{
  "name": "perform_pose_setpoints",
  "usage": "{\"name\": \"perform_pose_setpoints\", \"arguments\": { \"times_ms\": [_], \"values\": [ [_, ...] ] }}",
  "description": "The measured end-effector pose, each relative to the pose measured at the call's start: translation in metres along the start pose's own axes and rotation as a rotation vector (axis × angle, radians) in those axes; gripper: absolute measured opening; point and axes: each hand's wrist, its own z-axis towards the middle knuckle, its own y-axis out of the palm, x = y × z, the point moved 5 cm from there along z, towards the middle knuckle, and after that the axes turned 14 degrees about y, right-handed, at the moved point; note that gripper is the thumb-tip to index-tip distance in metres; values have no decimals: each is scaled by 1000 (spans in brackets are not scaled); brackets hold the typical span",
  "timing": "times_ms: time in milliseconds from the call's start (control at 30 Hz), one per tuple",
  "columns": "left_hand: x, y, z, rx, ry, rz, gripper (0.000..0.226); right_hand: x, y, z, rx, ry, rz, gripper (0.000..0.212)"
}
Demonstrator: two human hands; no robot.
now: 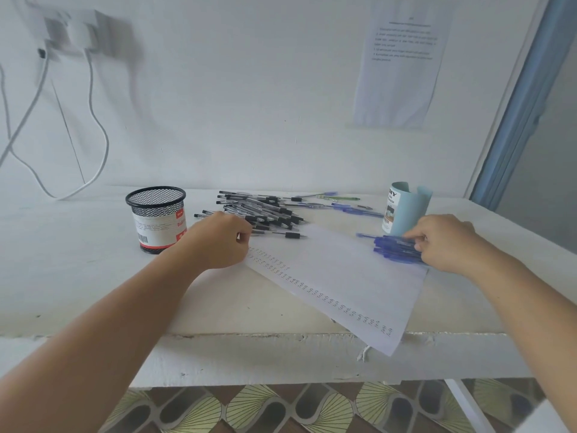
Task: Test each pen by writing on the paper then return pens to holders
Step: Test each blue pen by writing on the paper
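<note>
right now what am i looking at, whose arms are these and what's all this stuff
No machine here: a person wears a camera on the head, so the one picture looks down at their own arms. On the white table stand a black mesh holder and a light blue holder, with a pile of black pens between them. The paper carries rows of small test marks. The right hand grips a bundle of blue pens at the paper's far edge. The left hand is curled at the edge of the black pile; whether it holds a pen is unclear.
</note>
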Motion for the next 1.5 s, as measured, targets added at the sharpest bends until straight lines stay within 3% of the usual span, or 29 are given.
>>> {"name": "perform_pose_setpoints", "arguments": {
  "times_ms": [133,333,467,567,733,867,1033,1200,1333,1433,1500],
  "values": [
    [0,0,0,-2,-3,-4,17,3,-2,-4,55,3,200,41],
    [-1,2,1,3,12,-13,16,-22,-11,-6,308,-136,388,28],
    [-5,5,2,6,25,-31,13,-69,-13,4,270,-282,435,25],
    [-7,8,3,16,37,-38,12,-100,-5,32,171,-264,345,23],
    [-9,10,6,20,41,-23,15,-130,23,76,-59,-73,-74,12],
    [-11,12,7,-1,36,-34,12,-136,36,99,-37,-7,-151,11],
    [-11,13,7,-1,49,-30,17,-136,33,112,86,58,-67,18],
    [-9,11,7,8,46,-25,20,-136,34,111,71,41,-35,11],
    [-7,9,6,14,44,-31,20,-142,19,103,177,-83,132,12],
    [-8,9,7,21,41,-39,19,-159,-9,82,317,-297,430,6],
    [-8,9,6,18,37,-48,18,-169,-28,60,337,-369,654,15]
  ]
}}
